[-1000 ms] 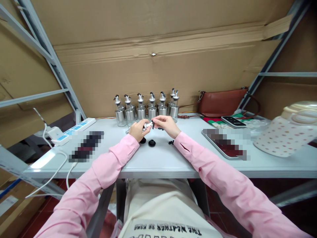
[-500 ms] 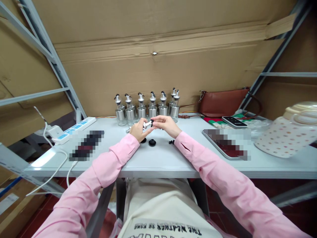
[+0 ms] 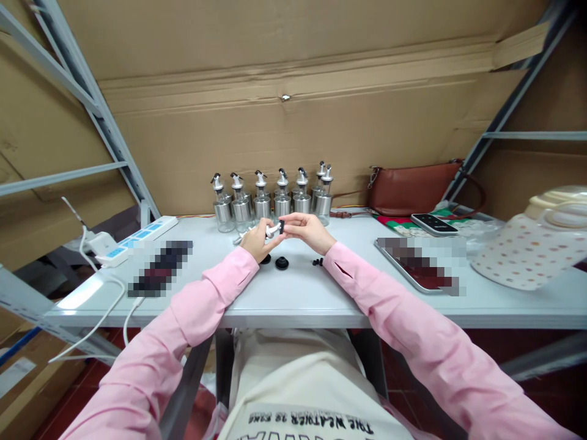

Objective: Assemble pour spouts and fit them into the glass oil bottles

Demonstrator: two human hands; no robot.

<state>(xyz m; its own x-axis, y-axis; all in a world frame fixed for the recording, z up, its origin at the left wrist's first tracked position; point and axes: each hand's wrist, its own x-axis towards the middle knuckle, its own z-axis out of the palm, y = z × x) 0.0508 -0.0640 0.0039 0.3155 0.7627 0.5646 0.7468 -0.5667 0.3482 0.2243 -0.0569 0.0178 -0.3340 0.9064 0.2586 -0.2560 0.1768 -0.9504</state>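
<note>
My left hand (image 3: 257,240) is closed on a white pour spout (image 3: 272,231), its narrow end pointing right. My right hand (image 3: 308,231) pinches a small black cap (image 3: 281,227) against the tip of that spout. My fingers partly hide both pieces. On the table below lies a round black stopper (image 3: 281,263). A second black stopper (image 3: 265,260) is partly covered by my left hand. Several tiny black pieces (image 3: 317,262) lie beside my right cuff. Silvery spout parts (image 3: 238,237) rest behind my left hand.
Several glass and steel oil bottles (image 3: 263,205) with spouts stand along the back. A power strip (image 3: 142,237) lies at left. On the right are a phone (image 3: 408,266), a brown bag (image 3: 413,190), a black-and-white device (image 3: 433,224) and a dotted jug (image 3: 527,250).
The black cap has turned slightly in my right fingers at the spout's tip. Both hands stay in almost the same place.
</note>
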